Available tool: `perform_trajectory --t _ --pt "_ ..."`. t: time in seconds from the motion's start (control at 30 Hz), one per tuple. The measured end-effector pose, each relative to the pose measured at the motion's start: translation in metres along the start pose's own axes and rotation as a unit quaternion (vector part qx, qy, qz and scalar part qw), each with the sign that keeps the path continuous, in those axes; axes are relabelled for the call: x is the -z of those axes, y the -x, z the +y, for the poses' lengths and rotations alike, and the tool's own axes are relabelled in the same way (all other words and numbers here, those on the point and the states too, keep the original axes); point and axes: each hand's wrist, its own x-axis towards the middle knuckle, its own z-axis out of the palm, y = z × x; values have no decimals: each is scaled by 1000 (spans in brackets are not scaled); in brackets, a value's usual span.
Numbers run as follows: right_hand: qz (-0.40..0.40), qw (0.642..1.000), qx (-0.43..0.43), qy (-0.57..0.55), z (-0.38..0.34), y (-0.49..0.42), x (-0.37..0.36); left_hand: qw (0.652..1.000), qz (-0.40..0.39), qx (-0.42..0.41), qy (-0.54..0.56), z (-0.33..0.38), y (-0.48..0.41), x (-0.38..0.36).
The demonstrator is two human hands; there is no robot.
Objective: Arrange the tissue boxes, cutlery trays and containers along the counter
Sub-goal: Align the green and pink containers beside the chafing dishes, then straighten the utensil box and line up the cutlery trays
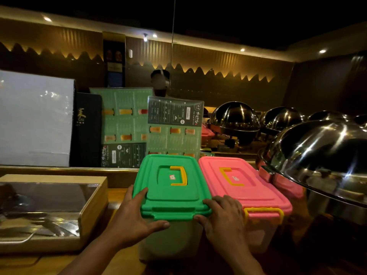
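A clear container with a green lid (172, 183) and yellow handle stands on the wooden counter (117, 195). My left hand (132, 216) grips its near left corner, fingers on the lid edge and thumb under the rim. My right hand (222, 217) holds its near right corner. Touching its right side stands a like container with a pink lid (241, 182) and yellow clasp. To the left lies a wooden cutlery tray (93, 203) with a clear cover and cutlery inside.
Large steel chafing-dish domes (321, 155) crowd the right side, with more behind (235, 120). Laminated green menus (174, 128), a black box (87, 130) and a white board (35, 118) stand upright along the back ledge. A person stands behind the menus.
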Motion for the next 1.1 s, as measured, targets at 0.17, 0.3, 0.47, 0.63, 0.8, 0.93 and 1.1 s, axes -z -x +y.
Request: perform_trajectory --t 0.17,0.3,0.47,0.63,0.8,0.93,1.1 --pt "9 1000 1 -12 1 0 -1 1000 3 4 11 5 3 1" --pt "-6 1000 -6 -4 -5 -1 7 1000 0 8 9 6 3 2" --pt "-29 999 -30 -20 -24 -5 23 999 -45 -5 -12 -6 12 12" --pt "29 981 38 -188 -98 -5 31 998 -19 -11 -55 -42 31 45" --pt "-57 959 131 -244 -205 4 -7 994 76 15 -81 -119 42 125" --pt "-101 963 46 -247 -268 5 -73 980 166 62 -89 -194 48 199" --pt "-164 914 -152 -337 -325 14 -131 956 197 181 -119 -287 54 289"
